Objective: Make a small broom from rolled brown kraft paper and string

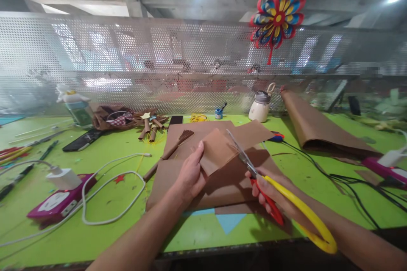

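My left hand pinches a folded piece of brown paper and lifts it above the green table. My right hand grips scissors with yellow and red handles. Their blades are open and point up-left at the paper's right edge. More brown paper sheets lie flat under both hands.
A paper broom on a stick lies left of the sheets. A purple power strip with white charger and cable sits at left, a brown paper roll and black cables at right. A jar stands by the mesh wall.
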The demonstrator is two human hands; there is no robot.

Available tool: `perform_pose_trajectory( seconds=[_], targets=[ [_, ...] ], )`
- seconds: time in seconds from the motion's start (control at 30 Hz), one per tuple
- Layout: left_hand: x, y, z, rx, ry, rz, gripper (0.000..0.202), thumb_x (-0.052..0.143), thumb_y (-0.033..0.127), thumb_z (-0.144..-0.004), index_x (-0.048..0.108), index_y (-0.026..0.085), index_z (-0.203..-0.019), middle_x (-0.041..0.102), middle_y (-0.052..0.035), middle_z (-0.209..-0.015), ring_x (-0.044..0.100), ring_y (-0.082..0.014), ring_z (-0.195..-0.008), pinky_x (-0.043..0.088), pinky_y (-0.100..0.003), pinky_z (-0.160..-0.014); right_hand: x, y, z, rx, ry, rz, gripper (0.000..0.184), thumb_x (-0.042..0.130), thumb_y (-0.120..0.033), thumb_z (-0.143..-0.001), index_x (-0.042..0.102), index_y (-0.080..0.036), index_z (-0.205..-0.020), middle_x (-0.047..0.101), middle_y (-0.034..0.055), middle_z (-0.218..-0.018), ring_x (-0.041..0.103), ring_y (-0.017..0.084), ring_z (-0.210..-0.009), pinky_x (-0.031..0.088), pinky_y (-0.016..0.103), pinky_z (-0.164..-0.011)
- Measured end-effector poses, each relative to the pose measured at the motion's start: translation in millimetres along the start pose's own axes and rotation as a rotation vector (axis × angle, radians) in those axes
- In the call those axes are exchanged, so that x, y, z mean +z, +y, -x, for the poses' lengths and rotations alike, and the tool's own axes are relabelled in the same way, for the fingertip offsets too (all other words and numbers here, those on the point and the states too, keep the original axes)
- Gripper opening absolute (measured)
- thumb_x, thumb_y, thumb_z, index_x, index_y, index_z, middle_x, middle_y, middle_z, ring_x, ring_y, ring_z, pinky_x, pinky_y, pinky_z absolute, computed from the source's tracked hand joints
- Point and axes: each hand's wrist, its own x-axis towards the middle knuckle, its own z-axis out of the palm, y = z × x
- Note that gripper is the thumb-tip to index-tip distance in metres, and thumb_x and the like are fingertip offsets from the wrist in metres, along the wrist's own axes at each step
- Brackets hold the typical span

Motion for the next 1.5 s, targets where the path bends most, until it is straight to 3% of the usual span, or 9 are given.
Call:
perform_pose_trajectory(
  seconds=[0.43,0.7,0.87,1.03,1.3,1.5],
  targets=[
    [1.8,0,1,0.013,0.031,-0.015,0.036,0.056,0.032,-0.086,0.059,0.012,-0.116,0.072,-0.0102,-0.086,0.069,-0.0199,-0.075,0.056,-0.035,-0.081,2,2,7,0.012,-0.012,-0.031,0.061,0.041,-0.076,-0.074,0.051,-0.023,-0.103,0.049,-0.004,-0.067,0.04,0.005,-0.042,0.04,0.017,-0.039],
    [0.2,-2,-1,0.008,0.059,-0.023,0.033,0.057,0.031,-0.086,0.06,0.011,-0.112,0.072,-0.0101,-0.082,0.069,-0.0191,-0.069,0.057,-0.035,-0.076,3,-1,11,0.014,0.034,0.049,0.053,0.043,-0.07,-0.077,0.054,-0.021,-0.094,0.049,-0.0052,-0.058,0.035,0.004,-0.032,0.03,0.015,-0.028],
    [-0.2,-2,-2,0.014,0.043,-0.018,0.027,0.058,0.029,-0.085,0.062,0.011,-0.105,0.072,-0.0093,-0.083,0.069,-0.0184,-0.069,0.058,-0.033,-0.074,5,0,10,0.073,0.066,0.086,0.054,0.043,-0.07,-0.076,0.055,-0.021,-0.095,0.048,-0.0055,-0.054,0.036,0.005,-0.031,0.028,0.014,-0.027],
    [-1.7,-3,-1,-0.021,0.013,-0.046,0.024,0.06,0.029,-0.083,0.064,0.01,-0.098,0.072,-0.01,-0.081,0.069,-0.0194,-0.069,0.058,-0.034,-0.076,9,7,4,0.016,0.073,0.056,0.057,0.044,-0.071,-0.075,0.052,-0.021,-0.1,0.045,-0.0067,-0.055,0.034,0.004,-0.032,0.028,0.014,-0.029],
    [-3.9,-5,0,-0.04,-0.032,-0.099,0.028,0.061,0.03,-0.083,0.064,0.007,-0.1,0.072,-0.0123,-0.081,0.07,-0.0217,-0.079,0.057,-0.031,-0.079,11,10,-3,-0.048,0.069,0.07,0.059,0.041,-0.073,-0.076,0.053,-0.019,-0.096,0.047,-0.0048,-0.059,0.037,0.005,-0.038,0.033,0.016,-0.034],
    [-3.2,-5,0,-0.034,-0.029,-0.094,0.027,0.059,0.029,-0.084,0.064,0.008,-0.1,0.072,-0.0118,-0.082,0.07,-0.0206,-0.076,0.057,-0.032,-0.08,15,4,-3,-0.002,0.076,0.051,0.059,0.039,-0.073,-0.077,0.052,-0.019,-0.096,0.05,-0.0041,-0.06,0.04,0.004,-0.035,0.029,0.015,-0.031]
  ],
)
